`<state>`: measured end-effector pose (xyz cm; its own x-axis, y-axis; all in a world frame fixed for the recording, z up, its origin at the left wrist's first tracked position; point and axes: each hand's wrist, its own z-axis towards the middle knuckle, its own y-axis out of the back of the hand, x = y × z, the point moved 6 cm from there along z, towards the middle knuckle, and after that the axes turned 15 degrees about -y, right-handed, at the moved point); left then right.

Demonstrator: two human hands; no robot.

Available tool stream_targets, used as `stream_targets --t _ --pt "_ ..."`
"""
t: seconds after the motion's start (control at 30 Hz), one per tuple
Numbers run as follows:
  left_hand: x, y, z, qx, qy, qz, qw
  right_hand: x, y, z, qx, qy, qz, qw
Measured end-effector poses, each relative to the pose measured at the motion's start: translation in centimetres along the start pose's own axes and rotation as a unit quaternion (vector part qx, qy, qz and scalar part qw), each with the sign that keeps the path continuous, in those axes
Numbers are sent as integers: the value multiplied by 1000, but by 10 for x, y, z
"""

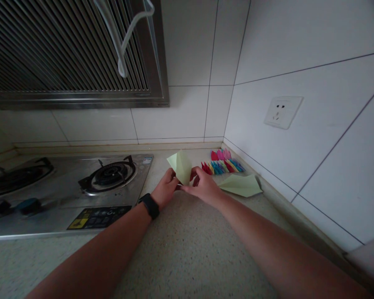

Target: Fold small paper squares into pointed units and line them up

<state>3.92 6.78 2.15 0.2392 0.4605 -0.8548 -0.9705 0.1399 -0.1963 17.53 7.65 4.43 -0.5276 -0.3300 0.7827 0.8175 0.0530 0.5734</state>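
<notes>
A pale green sheet of folded paper (183,167) is held up above the counter, its upper part fanned into pointed flaps. My left hand (167,187) grips its lower left edge, and a black watch sits on that wrist. On the other side, my right hand (205,187) pinches the lower right edge, thumb reaching toward the left fingers. Some fingertips are hidden behind the paper. Just right of my right hand lies a second pale green folded paper (244,185), flat on the counter.
Small colourful folded-paper pieces (222,167) stand in a row near the corner, with pink and red ones (221,155) behind. At left is a gas stove (65,187) under a range hood (81,54). A wall socket (283,112) is on the right wall above the speckled counter (187,249).
</notes>
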Motion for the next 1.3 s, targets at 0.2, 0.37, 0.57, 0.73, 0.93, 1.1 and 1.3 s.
stream_targets --t 0.2,0.37,0.57,0.73,0.93,1.1,1.3 --pt "-3 -2 0 -7 -5 -30 1000 0 -1 0 -10 3 13 1000" --pt "-3 4 2 -12 -1 -16 1000 -7 -2 8 2 -5 44 999" --pt "-10 6 4 -6 -44 11 999 -9 -9 10 71 -12 72 995" --pt "-7 7 2 -8 -13 -16 1000 -8 -15 6 113 -3 67 991" --pt "-4 11 3 -29 -13 -43 999 -7 -22 0 176 -22 11 984" --pt "-5 13 2 -54 -5 -57 997 -9 -25 -1 187 -27 5 982" --pt "-4 18 3 -62 2 -33 998 -10 -28 -3 208 -14 0 978"
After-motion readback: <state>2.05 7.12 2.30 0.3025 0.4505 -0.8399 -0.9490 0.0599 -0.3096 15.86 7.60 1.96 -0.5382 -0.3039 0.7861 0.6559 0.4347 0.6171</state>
